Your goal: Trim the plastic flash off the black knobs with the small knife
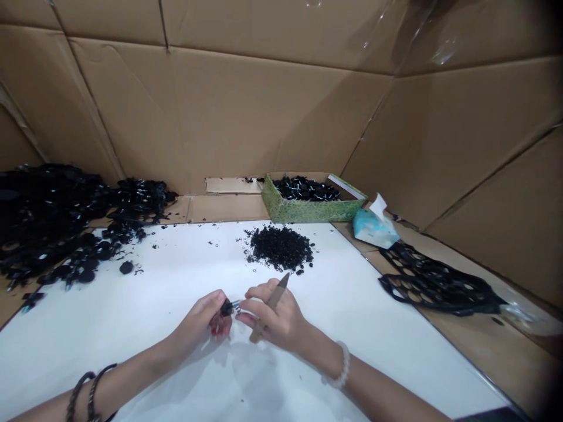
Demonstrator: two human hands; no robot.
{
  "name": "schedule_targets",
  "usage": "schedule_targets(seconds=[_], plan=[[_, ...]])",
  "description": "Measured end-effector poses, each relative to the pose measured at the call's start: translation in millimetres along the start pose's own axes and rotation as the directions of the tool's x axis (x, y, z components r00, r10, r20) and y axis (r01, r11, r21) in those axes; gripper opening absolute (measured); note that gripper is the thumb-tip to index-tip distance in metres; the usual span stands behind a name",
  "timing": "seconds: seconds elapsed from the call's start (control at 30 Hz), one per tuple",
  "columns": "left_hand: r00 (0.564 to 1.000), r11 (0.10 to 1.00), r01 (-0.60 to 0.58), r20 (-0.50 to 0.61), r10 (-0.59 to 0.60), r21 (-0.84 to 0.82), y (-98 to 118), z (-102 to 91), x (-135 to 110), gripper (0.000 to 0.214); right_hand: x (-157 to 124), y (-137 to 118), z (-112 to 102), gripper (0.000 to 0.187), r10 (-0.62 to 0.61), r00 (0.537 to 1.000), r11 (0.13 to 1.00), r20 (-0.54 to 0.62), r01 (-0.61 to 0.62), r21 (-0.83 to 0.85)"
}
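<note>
My left hand pinches a small black plastic part with a short metal stem between its fingertips. My right hand is shut around a flat, pointed tan tool, whose dark tip sticks up past the knuckles. Its fingers sit right beside the metal stem, and the two hands nearly touch. Both hands are over a white tabletop. Just ahead of them lies a mound of tiny black plastic rings, with a few strays scattered around it.
A large heap of black moulded parts spreads over the left side. At the back stands a green patterned box holding more of them. A tissue box and black moulded lattice runners lie to the right. Cardboard walls surround the table.
</note>
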State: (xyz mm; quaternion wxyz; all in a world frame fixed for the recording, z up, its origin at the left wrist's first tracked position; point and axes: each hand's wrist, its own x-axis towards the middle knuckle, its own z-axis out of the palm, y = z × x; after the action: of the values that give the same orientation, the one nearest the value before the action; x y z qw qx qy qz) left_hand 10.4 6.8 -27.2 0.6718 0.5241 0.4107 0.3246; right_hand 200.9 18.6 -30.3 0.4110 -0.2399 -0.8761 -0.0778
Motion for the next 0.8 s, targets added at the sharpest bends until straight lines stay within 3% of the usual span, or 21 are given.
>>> schedule_targets(seconds=[0.17,0.6,0.8], plan=[[1.0,1.0,0.012,0.002,-0.012,0.009,1.4,0.8,-0.6,0.04,3.4,-2.5,-4.1,0.015,-0.045,0.999,0.998,0.023,0.046,-0.039],[1.0,1.0,-0.003,0.01,0.003,0.02,-3.1,-0.8,2.1,0.04,5.8,-0.8,-2.9,0.013,-0.167,0.985,0.981,-0.049,0.161,-0.108],[1.0,1.0,-0.026,0.01,0.026,0.013,-5.9,-1.0,3.0,0.039,2.1,-1.2,-2.0,0.008,-0.165,0.985,0.981,-0.045,0.16,-0.107]])
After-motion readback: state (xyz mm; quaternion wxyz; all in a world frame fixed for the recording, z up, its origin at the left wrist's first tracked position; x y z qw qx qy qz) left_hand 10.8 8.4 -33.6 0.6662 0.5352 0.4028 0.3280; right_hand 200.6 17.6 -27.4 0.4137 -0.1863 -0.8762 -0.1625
